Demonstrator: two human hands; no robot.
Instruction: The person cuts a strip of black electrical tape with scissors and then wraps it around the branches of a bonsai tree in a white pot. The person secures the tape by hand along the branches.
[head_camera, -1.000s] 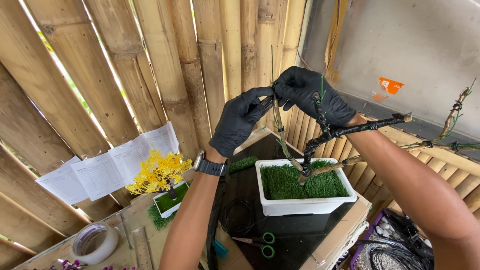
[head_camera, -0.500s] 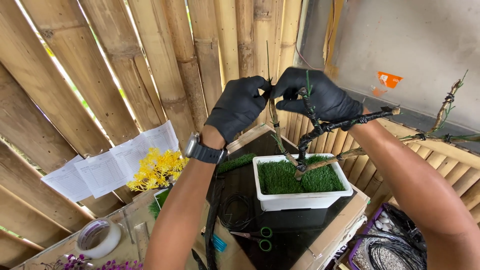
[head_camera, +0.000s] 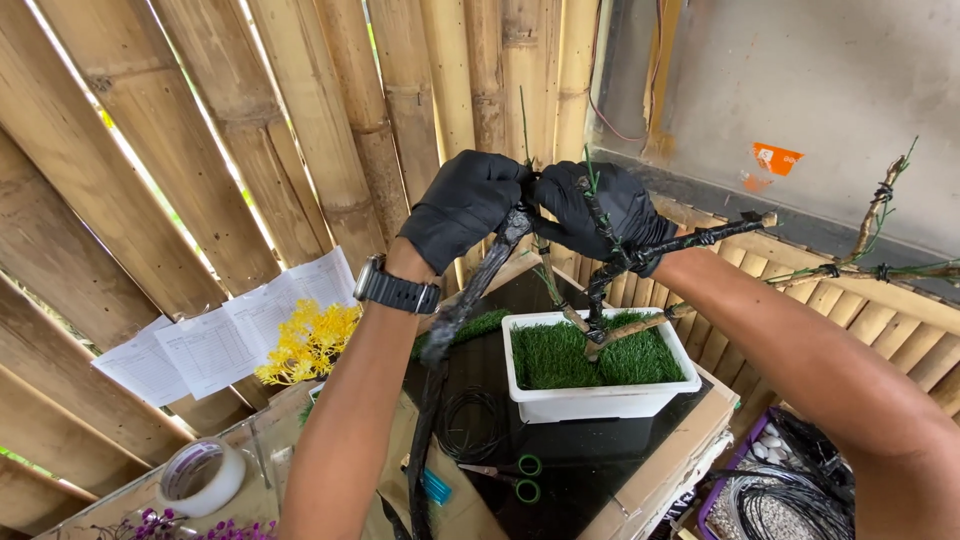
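Observation:
Both my hands wear black gloves and meet at the top of a small artificial tree. My left hand (head_camera: 465, 205) pinches a strip of black tape (head_camera: 450, 320) that hangs down past my wrist. My right hand (head_camera: 605, 210) grips the upper end of a tape-wrapped branch (head_camera: 600, 275). The branch rises from a white rectangular planter (head_camera: 600, 398) filled with green artificial grass. Another wrapped branch (head_camera: 700, 240) sticks out to the right. A thin green wire stem (head_camera: 523, 120) points up between my hands.
A bamboo wall (head_camera: 300, 130) stands behind. On the dark tabletop (head_camera: 590, 460) lie a coil of black wire (head_camera: 470, 425) and green-handled scissors (head_camera: 510, 480). Yellow artificial flowers (head_camera: 305, 340), paper sheets (head_camera: 220, 340), a tape roll (head_camera: 200, 475) sit left. A bare twig (head_camera: 870, 260) reaches right.
My hands and the tree have stayed together while the view shifted down and right. The black tape strip now hangs longer from my left hand.

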